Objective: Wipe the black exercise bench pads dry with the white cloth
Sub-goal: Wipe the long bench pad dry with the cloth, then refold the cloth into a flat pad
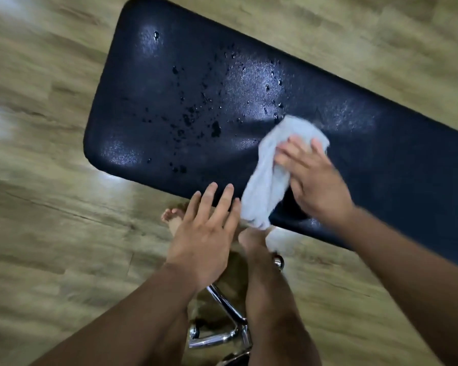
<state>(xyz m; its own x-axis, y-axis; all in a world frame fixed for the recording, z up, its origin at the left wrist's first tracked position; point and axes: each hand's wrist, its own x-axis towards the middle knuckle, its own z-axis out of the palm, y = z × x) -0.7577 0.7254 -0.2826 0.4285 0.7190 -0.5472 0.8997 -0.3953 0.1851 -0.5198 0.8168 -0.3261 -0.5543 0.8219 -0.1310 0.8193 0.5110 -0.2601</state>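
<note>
Your right grip [315,180], fingers spread, presses the white cloth [269,178] flat onto the black bench [169,83] so more fabric meets water. The droplets [196,114] lie left of it. Your left grip [206,233], spread and empty, hovers beside the cloth's tail, likely for balance.

Workout room, I judged; home or small gym, could not tell. Black padded exercise bench [222,101] stood before me, glossy vinyl skin, water drops [216,128] on it. Chrome tube frame [224,303] ran below. Wood-look plank floor [50,220] lay all round; my bare foot [171,219] was on it
</note>
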